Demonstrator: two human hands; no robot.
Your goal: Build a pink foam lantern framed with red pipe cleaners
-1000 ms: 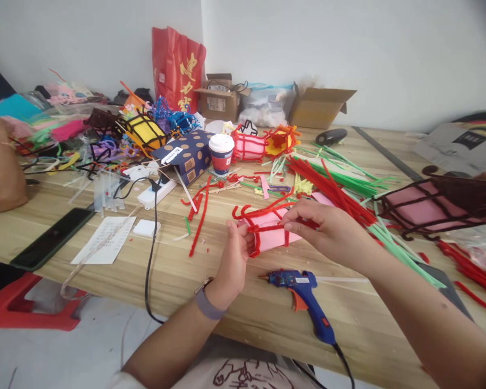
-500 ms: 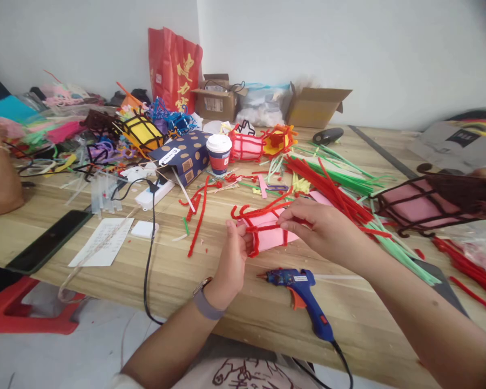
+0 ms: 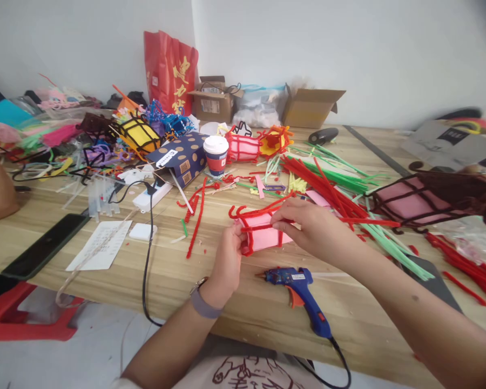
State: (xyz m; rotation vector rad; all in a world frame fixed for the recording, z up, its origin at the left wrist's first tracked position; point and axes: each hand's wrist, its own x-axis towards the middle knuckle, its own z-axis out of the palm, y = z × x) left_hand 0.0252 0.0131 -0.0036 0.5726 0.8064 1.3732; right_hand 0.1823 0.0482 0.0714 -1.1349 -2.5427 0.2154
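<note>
A small pink lantern point(image 3: 263, 238) with a red pipe-cleaner frame is held between both hands above the table. My left hand point(image 3: 227, 259) grips its left end, fingers closed around the edge. My right hand point(image 3: 303, 222) is closed on its right part, the fingertips pinching at the red frame; that end is partly hidden behind the hand. Curled red pipe-cleaner ends stick out at the lantern's upper left. Just below, a blue glue gun point(image 3: 303, 286) with an orange trigger lies on the table, its nozzle pointing left.
Red pipe cleaners point(image 3: 322, 186) and green ones point(image 3: 348, 181) lie beyond my right hand. A paper cup point(image 3: 216, 156) stands near a dotted box point(image 3: 186, 154). A brown-framed pink lantern point(image 3: 413, 200) sits at right. A black cable point(image 3: 146, 270) runs over the front edge.
The view has shifted slightly. Both hands keep hold of the pink lantern, and the right fingers stay at nearly the same place on it. The glue gun has not moved.
</note>
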